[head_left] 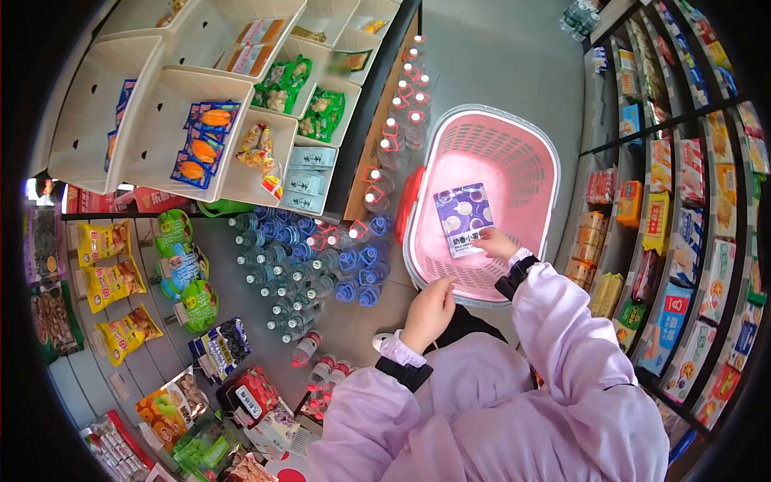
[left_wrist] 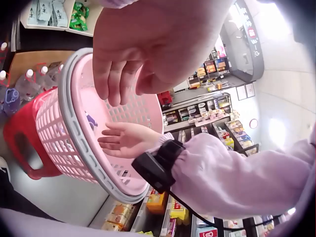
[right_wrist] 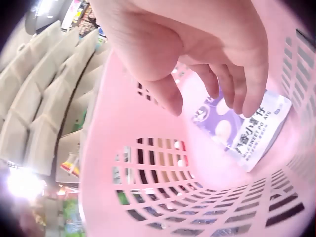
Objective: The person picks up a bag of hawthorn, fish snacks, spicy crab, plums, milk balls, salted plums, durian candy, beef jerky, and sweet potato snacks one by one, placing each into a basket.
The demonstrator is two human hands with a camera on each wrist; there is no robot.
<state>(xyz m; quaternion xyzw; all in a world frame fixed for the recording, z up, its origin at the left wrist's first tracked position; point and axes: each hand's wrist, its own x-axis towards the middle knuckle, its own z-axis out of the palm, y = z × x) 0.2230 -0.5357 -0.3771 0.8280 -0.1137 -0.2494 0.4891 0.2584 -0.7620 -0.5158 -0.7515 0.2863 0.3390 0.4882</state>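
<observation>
A pink shopping basket [head_left: 554,173] with a grey rim and a red handle stands on the floor in front of me. Inside it lies a purple and white sweet potato snack bag [head_left: 462,210]. My right hand [head_left: 498,243] reaches in over the bag's near edge. The right wrist view shows that hand's thumb [right_wrist: 168,96] spread from loosely bent fingers, which overlap the bag [right_wrist: 222,123]. Nearest the basket's near rim is my left hand [head_left: 430,313], with nothing in it. Its fingers [left_wrist: 116,81] hang relaxed in the left wrist view.
Rows of bottles [head_left: 301,277] stand on the floor to the left, beneath cream bins [head_left: 217,128] holding snack packets. Hanging snack bags [head_left: 120,277] line the far left. Shelves [head_left: 642,233] of packaged food run along the right. Grey floor [head_left: 502,56] lies beyond the basket.
</observation>
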